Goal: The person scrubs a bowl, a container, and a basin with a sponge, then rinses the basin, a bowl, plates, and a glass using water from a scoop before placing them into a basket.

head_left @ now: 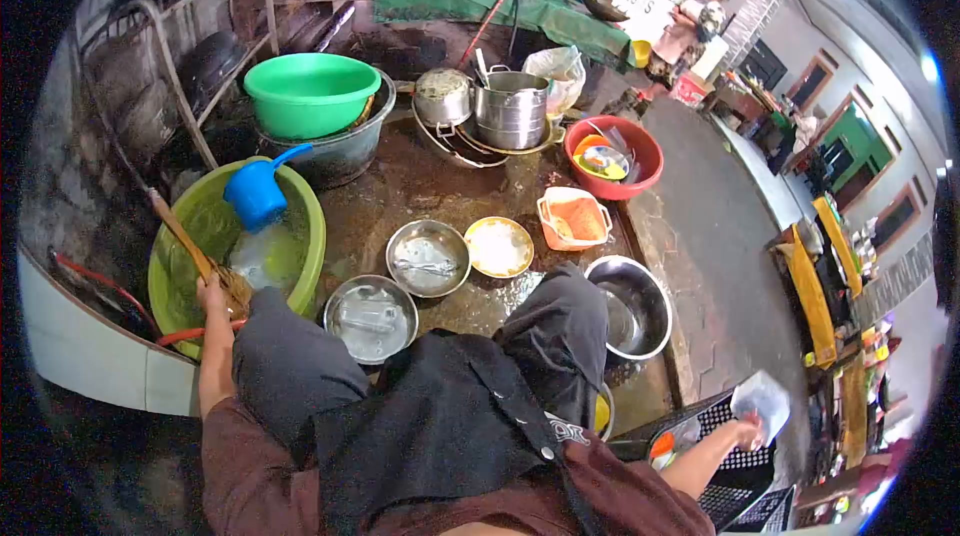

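Observation:
My left hand (212,298) is closed round a wooden-handled tool (188,239) over the near edge of the green water basin (313,266). A blue dipper (255,193) hangs at that basin's far rim. Out to the right, my right hand (747,430) grips a translucent whitish container (765,401) above a black perforated crate (735,481), which holds a few coloured items. Between my hands, two metal bowls (371,320) (428,258) hold utensils in cloudy water, beside a yellow-rimmed plate (499,247). An empty-looking steel bowl (630,308) lies right of my knee.
Farther out are a bright green tub (312,86), a steel pot (511,111), a lidded pot (443,99), an orange basket (574,219) and a red basin (640,161) with dishes. A metal rack (165,66) stands left. Another person (690,26) is far off at upper right.

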The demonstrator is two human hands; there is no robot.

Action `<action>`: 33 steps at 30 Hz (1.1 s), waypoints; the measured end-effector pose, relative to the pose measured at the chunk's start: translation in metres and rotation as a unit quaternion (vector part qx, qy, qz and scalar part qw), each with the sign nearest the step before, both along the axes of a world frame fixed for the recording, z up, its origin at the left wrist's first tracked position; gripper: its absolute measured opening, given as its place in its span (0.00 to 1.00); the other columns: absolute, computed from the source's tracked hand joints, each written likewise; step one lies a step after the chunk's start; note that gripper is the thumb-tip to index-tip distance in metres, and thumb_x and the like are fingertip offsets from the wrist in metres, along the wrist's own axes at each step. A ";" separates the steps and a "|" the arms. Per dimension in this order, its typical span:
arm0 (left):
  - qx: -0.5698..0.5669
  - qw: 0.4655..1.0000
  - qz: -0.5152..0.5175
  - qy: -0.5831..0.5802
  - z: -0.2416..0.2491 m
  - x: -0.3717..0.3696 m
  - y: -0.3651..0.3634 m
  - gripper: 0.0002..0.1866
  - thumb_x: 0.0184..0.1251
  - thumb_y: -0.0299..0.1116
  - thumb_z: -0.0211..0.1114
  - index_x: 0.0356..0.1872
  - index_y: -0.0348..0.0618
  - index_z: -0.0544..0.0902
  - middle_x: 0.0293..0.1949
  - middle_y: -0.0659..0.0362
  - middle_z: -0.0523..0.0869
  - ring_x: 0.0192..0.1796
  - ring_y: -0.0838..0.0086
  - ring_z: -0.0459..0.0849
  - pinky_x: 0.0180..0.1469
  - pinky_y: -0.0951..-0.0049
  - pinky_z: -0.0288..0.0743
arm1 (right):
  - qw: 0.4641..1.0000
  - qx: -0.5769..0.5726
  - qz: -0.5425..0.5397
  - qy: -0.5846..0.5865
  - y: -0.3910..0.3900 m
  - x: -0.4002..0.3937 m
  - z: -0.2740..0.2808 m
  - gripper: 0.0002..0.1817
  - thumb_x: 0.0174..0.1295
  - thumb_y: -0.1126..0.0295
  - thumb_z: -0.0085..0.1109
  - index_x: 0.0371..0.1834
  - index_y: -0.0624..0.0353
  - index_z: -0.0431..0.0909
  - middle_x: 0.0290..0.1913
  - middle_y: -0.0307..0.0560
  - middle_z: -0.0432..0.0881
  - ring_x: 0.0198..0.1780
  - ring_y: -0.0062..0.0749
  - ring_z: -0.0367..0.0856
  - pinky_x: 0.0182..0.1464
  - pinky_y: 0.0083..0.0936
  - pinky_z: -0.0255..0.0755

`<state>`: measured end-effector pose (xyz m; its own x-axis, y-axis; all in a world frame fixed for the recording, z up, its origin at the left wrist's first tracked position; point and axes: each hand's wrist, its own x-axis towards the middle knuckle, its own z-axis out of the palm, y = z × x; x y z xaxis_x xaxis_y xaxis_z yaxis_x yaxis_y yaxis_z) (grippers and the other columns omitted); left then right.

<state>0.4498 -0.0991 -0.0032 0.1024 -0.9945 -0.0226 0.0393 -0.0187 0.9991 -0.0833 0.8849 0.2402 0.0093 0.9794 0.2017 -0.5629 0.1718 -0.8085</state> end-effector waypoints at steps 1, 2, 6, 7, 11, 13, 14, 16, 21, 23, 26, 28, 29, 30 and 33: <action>-0.049 0.998 0.006 0.048 0.015 -0.005 0.003 0.10 0.63 0.36 0.53 0.41 0.42 0.69 0.37 0.57 0.76 0.34 0.70 0.76 0.38 0.66 0.72 | 0.998 -0.026 -0.019 -0.050 0.026 0.011 -0.022 0.12 0.53 0.66 0.45 0.27 0.66 0.72 0.22 0.51 0.76 0.20 0.38 0.75 0.21 0.22 0.70; -0.053 0.998 -0.005 0.041 0.026 -0.007 -0.001 0.10 0.63 0.36 0.53 0.41 0.42 0.69 0.37 0.57 0.76 0.34 0.70 0.76 0.38 0.66 0.72 | 0.992 -0.057 -0.034 -0.106 0.046 0.023 -0.047 0.12 0.53 0.66 0.45 0.28 0.65 0.73 0.22 0.50 0.76 0.21 0.38 0.75 0.23 0.22 0.70; -0.045 0.998 0.029 -0.017 0.080 -0.018 -0.005 0.19 0.58 0.37 0.59 0.48 0.37 0.73 0.40 0.54 0.78 0.39 0.66 0.77 0.42 0.69 0.70 | 0.887 -0.115 -0.025 -0.447 0.097 0.064 -0.145 0.11 0.51 0.67 0.48 0.30 0.64 0.74 0.25 0.50 0.77 0.24 0.39 0.75 0.27 0.25 0.69; -0.036 0.997 0.039 -0.050 0.097 -0.027 -0.006 0.20 0.58 0.39 0.60 0.48 0.36 0.73 0.40 0.53 0.78 0.39 0.66 0.77 0.42 0.68 0.71 | 0.834 -0.108 -0.030 -0.540 0.104 0.077 -0.168 0.11 0.50 0.68 0.48 0.31 0.64 0.75 0.25 0.50 0.77 0.25 0.39 0.75 0.28 0.25 0.69; -0.171 0.961 0.020 -0.217 0.142 -0.056 -0.030 0.29 0.55 0.50 0.62 0.50 0.35 0.74 0.47 0.49 0.79 0.44 0.60 0.78 0.45 0.63 0.71 | 0.669 -0.042 -0.088 -0.737 0.091 0.094 -0.193 0.11 0.48 0.69 0.51 0.34 0.62 0.77 0.28 0.50 0.78 0.29 0.40 0.76 0.33 0.28 0.69; -0.122 0.935 0.023 -0.331 0.181 -0.086 -0.011 0.31 0.57 0.53 0.59 0.51 0.35 0.73 0.49 0.47 0.78 0.46 0.55 0.77 0.46 0.62 0.71 | 0.687 -0.014 -0.175 -0.705 0.080 0.086 -0.181 0.12 0.47 0.70 0.52 0.35 0.62 0.78 0.29 0.49 0.78 0.30 0.40 0.76 0.36 0.29 0.69; -0.143 0.899 0.029 -0.413 0.200 -0.100 0.003 0.31 0.58 0.54 0.58 0.51 0.35 0.74 0.48 0.48 0.78 0.46 0.55 0.78 0.47 0.62 0.71 | 0.719 0.036 -0.229 -0.655 0.075 0.080 -0.172 0.13 0.47 0.70 0.53 0.36 0.61 0.78 0.29 0.49 0.79 0.31 0.40 0.76 0.37 0.29 0.69; -0.210 0.854 0.007 -0.477 0.207 -0.126 -0.010 0.28 0.60 0.54 0.55 0.49 0.37 0.75 0.43 0.48 0.81 0.43 0.55 0.79 0.44 0.62 0.71 | 0.762 0.284 -0.307 -0.494 0.054 0.063 -0.139 0.14 0.46 0.71 0.54 0.37 0.61 0.79 0.31 0.49 0.79 0.33 0.41 0.76 0.39 0.31 0.68; -0.413 0.688 -0.283 -0.525 0.300 -0.241 0.095 0.18 0.62 0.46 0.54 0.40 0.42 0.76 0.33 0.46 0.80 0.36 0.52 0.78 0.36 0.58 0.70 | 0.795 0.569 -0.017 -0.211 -0.092 0.030 -0.012 0.21 0.43 0.74 0.56 0.46 0.60 0.74 0.42 0.49 0.77 0.50 0.42 0.71 0.52 0.35 0.62; -0.503 0.542 -0.291 -0.607 0.326 -0.296 0.141 0.14 0.60 0.42 0.55 0.36 0.41 0.76 0.29 0.47 0.79 0.34 0.51 0.77 0.34 0.56 0.69 | 0.777 0.583 0.137 -0.194 -0.159 0.033 0.006 0.21 0.46 0.73 0.57 0.48 0.58 0.73 0.52 0.49 0.72 0.57 0.42 0.65 0.58 0.35 0.58; -0.712 0.377 -0.395 -0.442 0.345 -0.373 0.202 0.10 0.50 0.24 0.61 0.36 0.42 0.76 0.29 0.52 0.78 0.31 0.57 0.77 0.32 0.62 0.71 | 0.670 0.670 0.259 -0.188 -0.241 0.041 0.029 0.33 0.43 0.69 0.63 0.58 0.51 0.65 0.57 0.52 0.66 0.59 0.47 0.62 0.61 0.40 0.57; -0.793 0.283 -0.388 -0.375 0.357 -0.421 0.268 0.16 0.48 0.27 0.63 0.41 0.44 0.75 0.33 0.56 0.78 0.35 0.62 0.78 0.34 0.66 0.72 | 0.610 0.708 0.303 -0.187 -0.278 0.054 0.037 0.37 0.44 0.62 0.65 0.61 0.51 0.61 0.60 0.51 0.63 0.63 0.49 0.58 0.65 0.41 0.51; -0.816 0.232 -0.385 -0.363 0.354 -0.447 0.289 0.17 0.48 0.29 0.63 0.42 0.46 0.74 0.36 0.57 0.78 0.37 0.64 0.78 0.36 0.66 0.72 | 0.587 0.716 0.324 -0.193 -0.289 0.057 0.039 0.39 0.45 0.59 0.65 0.63 0.51 0.59 0.63 0.49 0.61 0.65 0.49 0.55 0.67 0.40 0.48; -0.826 0.229 -0.385 -0.343 0.363 -0.455 0.336 0.16 0.47 0.30 0.63 0.41 0.46 0.74 0.37 0.58 0.78 0.37 0.66 0.78 0.38 0.66 0.72 | 0.573 0.731 0.318 -0.189 -0.294 0.062 0.043 0.41 0.44 0.57 0.66 0.64 0.51 0.57 0.63 0.48 0.61 0.65 0.49 0.55 0.66 0.41 0.48; -0.883 0.202 -0.399 -0.142 0.369 -0.495 0.438 0.14 0.48 0.32 0.59 0.40 0.49 0.76 0.36 0.61 0.77 0.37 0.67 0.78 0.37 0.68 0.73 | 0.563 0.755 0.260 -0.214 -0.282 0.058 0.045 0.41 0.41 0.59 0.66 0.63 0.48 0.59 0.60 0.52 0.64 0.64 0.51 0.57 0.61 0.44 0.55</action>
<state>-0.0454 0.3384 0.3661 -0.3580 0.8723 0.3331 0.6644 0.4886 -0.5655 -0.0257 0.6030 0.2851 -0.5658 -0.4632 0.6821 -0.6632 0.7472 -0.0428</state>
